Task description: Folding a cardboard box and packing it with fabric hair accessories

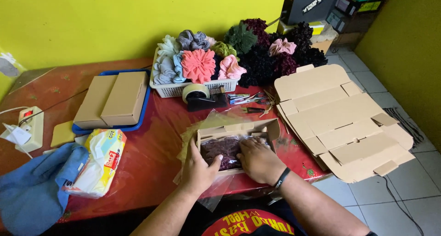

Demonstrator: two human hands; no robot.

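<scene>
Both forearms come up from the bottom edge, and the two hands rest on a small open cardboard box (236, 146) at the near edge of the red table (156, 139). Inside the box lies a dark purple scrunchie in a clear plastic bag (223, 149). My left hand (198, 169) lies flat with the fingers spread, pressing on the near-left corner of the box and the bag. My right hand (258, 160), with a black wristband (281, 177), is also flat and pushes the bag down into the box. Neither hand pinches anything.

I judge that the step is the packing of the bagged scrunchie into the box. The box flaps are still up, so closing them is probably what remains, and this asks that the plastic is first tucked fully inside.

Behind the box stand a black tape dispenser (202, 97) and some scissors (245, 98). A white basket (183, 86) holds scrunchies in grey, coral and pink, and a heap of dark scrunchies (271, 56) lies beside it. On the right, flat unfolded cartons (342, 121) hang over the table edge. On the left, two closed brown boxes (112, 100) sit on a blue tray (142, 114). Nearer lies a white and yellow soft pack with red print (98, 162), partly on a blue cloth (32, 190), and a power strip (31, 125) lies at the far left.
</scene>
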